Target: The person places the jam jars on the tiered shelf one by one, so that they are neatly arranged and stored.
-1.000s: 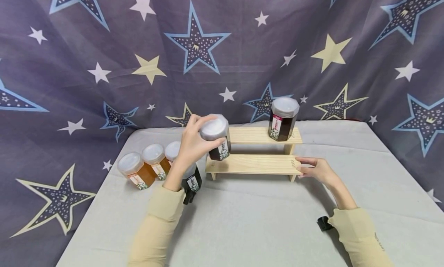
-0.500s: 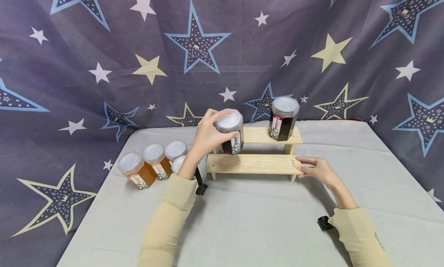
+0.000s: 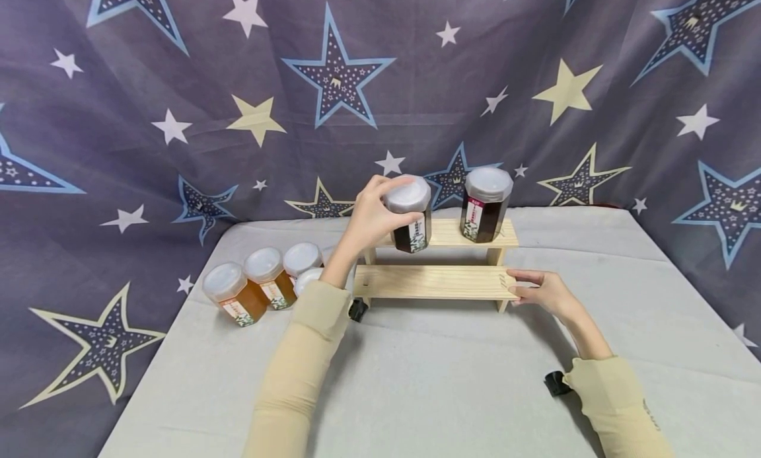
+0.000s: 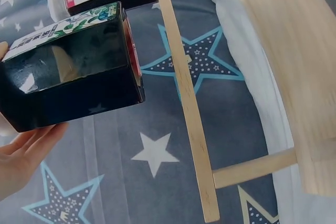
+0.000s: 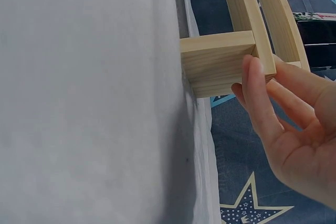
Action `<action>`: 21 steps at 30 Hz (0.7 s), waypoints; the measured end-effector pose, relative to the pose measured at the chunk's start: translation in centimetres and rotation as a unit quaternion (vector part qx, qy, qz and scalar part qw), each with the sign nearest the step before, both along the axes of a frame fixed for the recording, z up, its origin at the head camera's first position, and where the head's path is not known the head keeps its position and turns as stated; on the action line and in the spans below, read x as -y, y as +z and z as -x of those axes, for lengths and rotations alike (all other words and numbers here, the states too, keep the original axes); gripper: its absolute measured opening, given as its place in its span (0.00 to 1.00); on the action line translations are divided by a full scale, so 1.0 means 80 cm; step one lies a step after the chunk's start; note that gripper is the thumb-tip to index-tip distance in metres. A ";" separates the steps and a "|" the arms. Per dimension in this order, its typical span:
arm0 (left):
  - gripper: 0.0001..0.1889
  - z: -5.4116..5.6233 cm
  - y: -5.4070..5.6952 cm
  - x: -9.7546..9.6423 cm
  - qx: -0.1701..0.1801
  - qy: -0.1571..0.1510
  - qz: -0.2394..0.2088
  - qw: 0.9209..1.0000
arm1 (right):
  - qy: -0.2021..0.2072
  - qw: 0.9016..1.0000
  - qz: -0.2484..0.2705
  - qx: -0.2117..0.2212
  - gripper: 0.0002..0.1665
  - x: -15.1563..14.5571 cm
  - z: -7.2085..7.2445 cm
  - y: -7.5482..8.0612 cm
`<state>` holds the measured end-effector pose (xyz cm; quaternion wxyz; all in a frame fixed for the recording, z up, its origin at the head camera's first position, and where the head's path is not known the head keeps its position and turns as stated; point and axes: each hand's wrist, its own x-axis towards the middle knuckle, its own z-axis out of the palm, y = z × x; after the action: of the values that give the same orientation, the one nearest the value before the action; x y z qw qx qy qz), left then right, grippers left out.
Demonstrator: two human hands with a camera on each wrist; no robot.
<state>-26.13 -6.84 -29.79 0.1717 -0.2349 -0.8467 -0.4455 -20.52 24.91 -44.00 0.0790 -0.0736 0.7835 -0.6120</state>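
Note:
My left hand (image 3: 373, 215) grips a dark jar (image 3: 419, 232) with a whitish lid, thumb and fingers around its upper part. The left wrist view shows a gap between the jar's base (image 4: 135, 59) and the upper board of a two-tier wooden shelf (image 4: 185, 85). A second dark jar (image 3: 489, 210) with a red-topped label stands at the right of the upper board. On the right, my right hand (image 3: 551, 293) pinches the end of the lower board (image 3: 434, 283), thumb and fingertips on the wood (image 5: 252, 51).
Several lidded jars stand together on the pale tablecloth (image 3: 452, 379) left of the shelf, among them amber ones (image 3: 245, 301). My left forearm partly hides the nearest lid (image 3: 306, 279). A star-patterned curtain (image 3: 440, 114) hangs behind the table.
The left hand has carried the dark jar rightward and farther back, from the shelf's left end to over the upper board. My right hand keeps its pinch on the lower board.

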 end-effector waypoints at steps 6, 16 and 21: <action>0.31 0.013 0.003 -0.009 0.010 -0.013 0.001 1.000 | -0.001 1.000 -0.001 -0.001 0.28 0.000 -0.001 0.001; 0.30 0.030 0.002 -0.024 0.024 -0.030 0.016 0.999 | -0.001 1.000 -0.001 -0.001 0.27 0.000 -0.001 0.000; 0.31 0.038 -0.001 -0.031 0.030 -0.038 0.017 0.999 | -0.001 1.000 -0.002 -0.002 0.27 0.001 -0.001 0.001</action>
<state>-29.20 -4.36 -29.89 0.1251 -0.2560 -0.8495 -0.4439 -20.43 24.84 -43.88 0.0774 -0.0740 0.7849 -0.6103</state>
